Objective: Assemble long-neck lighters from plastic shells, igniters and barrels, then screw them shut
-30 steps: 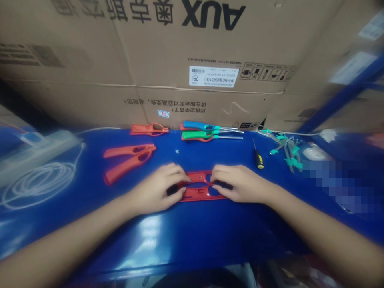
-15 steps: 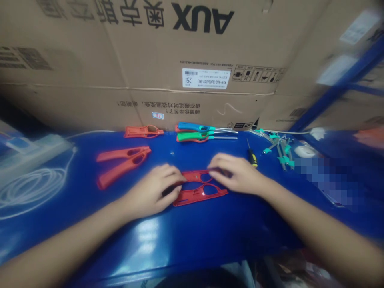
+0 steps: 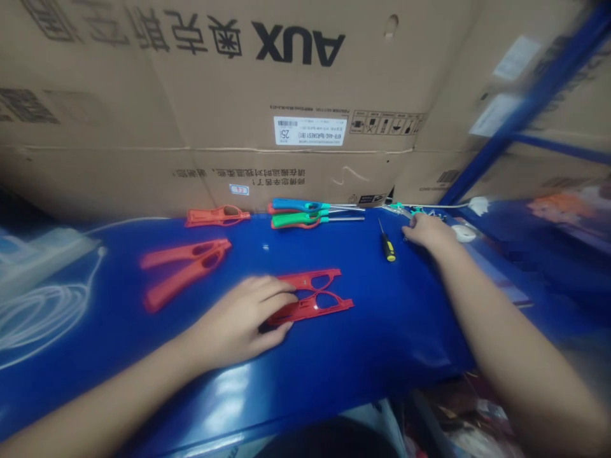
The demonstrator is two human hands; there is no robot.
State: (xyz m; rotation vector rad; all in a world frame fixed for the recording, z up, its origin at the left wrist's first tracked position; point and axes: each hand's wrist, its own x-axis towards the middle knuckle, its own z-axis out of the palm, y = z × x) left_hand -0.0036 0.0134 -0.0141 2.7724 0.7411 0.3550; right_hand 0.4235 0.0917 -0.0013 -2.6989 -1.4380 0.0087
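Note:
Two red lighter shell halves lie inner side up on the blue table: an upper half (image 3: 305,280) and a lower half (image 3: 329,308). My left hand (image 3: 252,312) is closed around the left end of the lower half, thumb along its near edge, fingers over both halves' ends. At the back right, my right hand (image 3: 432,232) reaches into a group of metal tubes with green ends (image 3: 398,210). Its fingertips are pinched together there, and what lies between them is hidden. A black and yellow screwdriver (image 3: 388,247) lies just left of that hand.
Red lighter shells (image 3: 186,273) lie at the left, with another red shell (image 3: 217,216) behind. Blue, green and red lighters (image 3: 296,219) lie by a large cardboard box (image 3: 214,127). A coiled white cable (image 3: 42,312) lies far left; a blue post (image 3: 506,133) stands right.
My right hand has left the red shell halves and moved right and back to the metal tubes. My left hand has stayed at the shells. The view has shifted slightly.

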